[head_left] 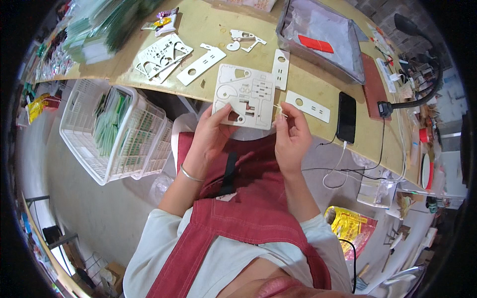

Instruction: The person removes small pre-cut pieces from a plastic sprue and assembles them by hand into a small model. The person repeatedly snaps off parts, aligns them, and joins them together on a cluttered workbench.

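from where i stand, the left hand (214, 130) has the pale die-cut sheet (243, 95) gripped at its near left corner, thumb flat on the face, the other fingers going underneath. the sheet is up in front of the apron (243, 216), its far part seen over the edge of the yellowish table (213, 32).

the right hand (293, 131) is nearly closed, thumb and forefinger pinched on small pale slivers (281, 111), the other fingers loosely curled. what matters, to my eye, is the narrow gap: the sheet lies just left of those fingertips, close to its right edge, so the right hand is the nearer one to that side. the sheet is almost square, a touch longer away from the body, tilted slightly; the slivers look thin, though i can't tell their long axis for sure (they're tiny, half hidden by the fingers). beyond the right hand lies a slotted panel (308, 107), then a dark phone (347, 118).
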`<state>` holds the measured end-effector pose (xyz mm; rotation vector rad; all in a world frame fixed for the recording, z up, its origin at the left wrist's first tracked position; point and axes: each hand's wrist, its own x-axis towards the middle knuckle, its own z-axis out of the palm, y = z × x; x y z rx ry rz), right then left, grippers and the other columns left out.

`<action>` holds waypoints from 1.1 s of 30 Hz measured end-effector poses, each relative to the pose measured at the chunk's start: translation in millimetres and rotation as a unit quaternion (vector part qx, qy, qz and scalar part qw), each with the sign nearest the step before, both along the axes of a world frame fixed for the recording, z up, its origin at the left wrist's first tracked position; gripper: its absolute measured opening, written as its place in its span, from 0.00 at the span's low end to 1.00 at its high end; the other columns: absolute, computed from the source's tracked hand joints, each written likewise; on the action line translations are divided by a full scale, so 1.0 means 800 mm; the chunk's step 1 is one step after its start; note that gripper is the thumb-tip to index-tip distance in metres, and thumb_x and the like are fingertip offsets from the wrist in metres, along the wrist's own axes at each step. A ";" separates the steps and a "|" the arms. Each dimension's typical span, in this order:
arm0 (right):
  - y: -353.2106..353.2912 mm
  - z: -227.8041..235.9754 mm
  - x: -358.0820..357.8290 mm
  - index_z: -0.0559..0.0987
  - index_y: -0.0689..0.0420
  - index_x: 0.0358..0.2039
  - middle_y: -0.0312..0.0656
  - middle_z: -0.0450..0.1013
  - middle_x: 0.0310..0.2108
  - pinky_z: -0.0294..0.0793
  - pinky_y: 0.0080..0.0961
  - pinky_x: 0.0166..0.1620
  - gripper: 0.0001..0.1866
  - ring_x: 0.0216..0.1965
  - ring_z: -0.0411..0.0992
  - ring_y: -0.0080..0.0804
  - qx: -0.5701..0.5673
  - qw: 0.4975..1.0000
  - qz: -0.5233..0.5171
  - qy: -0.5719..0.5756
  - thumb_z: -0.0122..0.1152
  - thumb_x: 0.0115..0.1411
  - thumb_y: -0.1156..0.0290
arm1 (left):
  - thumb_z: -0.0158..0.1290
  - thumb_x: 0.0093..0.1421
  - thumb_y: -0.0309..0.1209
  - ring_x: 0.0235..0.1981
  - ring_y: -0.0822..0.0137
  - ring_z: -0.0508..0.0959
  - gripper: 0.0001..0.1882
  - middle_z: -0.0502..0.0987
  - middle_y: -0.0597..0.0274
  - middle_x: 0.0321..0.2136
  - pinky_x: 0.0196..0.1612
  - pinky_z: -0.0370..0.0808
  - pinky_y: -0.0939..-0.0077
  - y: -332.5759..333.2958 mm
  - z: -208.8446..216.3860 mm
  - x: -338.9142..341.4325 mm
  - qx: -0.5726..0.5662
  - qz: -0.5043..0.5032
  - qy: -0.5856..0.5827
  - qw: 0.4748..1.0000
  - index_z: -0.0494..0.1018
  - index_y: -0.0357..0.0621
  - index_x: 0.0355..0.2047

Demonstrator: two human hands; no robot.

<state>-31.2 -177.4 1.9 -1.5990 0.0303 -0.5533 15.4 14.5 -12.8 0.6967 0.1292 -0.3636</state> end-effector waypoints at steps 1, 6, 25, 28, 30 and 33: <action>0.000 -0.003 0.006 0.80 0.64 0.54 0.39 0.77 0.44 0.75 0.22 0.45 0.14 0.42 0.73 0.23 -0.021 1.000 0.000 -0.003 0.60 0.70 0.79 | 0.52 0.74 0.28 0.56 0.59 0.81 0.19 0.80 0.52 0.55 0.58 0.81 0.60 -0.005 0.011 0.001 0.028 0.019 0.014 0.999 0.70 0.34 0.62; 0.002 0.017 0.023 0.79 0.63 0.56 0.44 0.75 0.41 0.75 0.26 0.43 0.18 0.41 0.75 0.32 -0.163 0.985 0.050 0.018 0.56 0.66 0.83 | 0.55 0.72 0.29 0.46 0.63 0.84 0.16 0.83 0.57 0.46 0.48 0.84 0.64 -0.006 0.001 0.011 0.056 0.029 -0.004 0.998 0.74 0.37 0.57; 0.007 0.018 0.059 0.82 0.54 0.48 0.45 0.72 0.32 0.77 0.45 0.37 0.20 0.34 0.76 0.49 -0.426 0.897 0.107 -0.048 0.58 0.53 0.78 | 0.58 0.72 0.32 0.43 0.70 0.83 0.17 0.83 0.62 0.45 0.46 0.82 0.72 0.005 -0.020 0.018 0.078 -0.004 -0.021 0.997 0.74 0.42 0.58; 0.008 0.021 0.062 0.82 0.54 0.48 0.46 0.74 0.33 0.78 0.45 0.37 0.20 0.35 0.77 0.50 -0.428 0.895 0.121 -0.036 0.58 0.53 0.78 | 0.58 0.73 0.32 0.44 0.70 0.83 0.17 0.83 0.62 0.46 0.47 0.82 0.72 0.007 -0.026 0.021 0.088 -0.006 -0.024 0.996 0.74 0.41 0.58; 0.008 0.023 0.064 0.82 0.55 0.48 0.46 0.75 0.34 0.78 0.45 0.38 0.20 0.36 0.77 0.51 -0.403 0.905 0.132 -0.023 0.57 0.54 0.78 | 0.58 0.73 0.32 0.44 0.70 0.83 0.17 0.83 0.61 0.47 0.47 0.82 0.72 0.005 -0.020 0.019 0.081 -0.008 -0.025 0.996 0.74 0.41 0.59; 0.008 0.024 0.065 0.81 0.56 0.48 0.48 0.77 0.35 0.78 0.46 0.39 0.19 0.37 0.78 0.52 -0.360 0.921 0.148 0.005 0.57 0.54 0.78 | 0.57 0.73 0.32 0.45 0.69 0.83 0.17 0.82 0.60 0.48 0.48 0.82 0.71 0.006 -0.012 0.019 0.080 -0.016 -0.022 0.996 0.73 0.40 0.59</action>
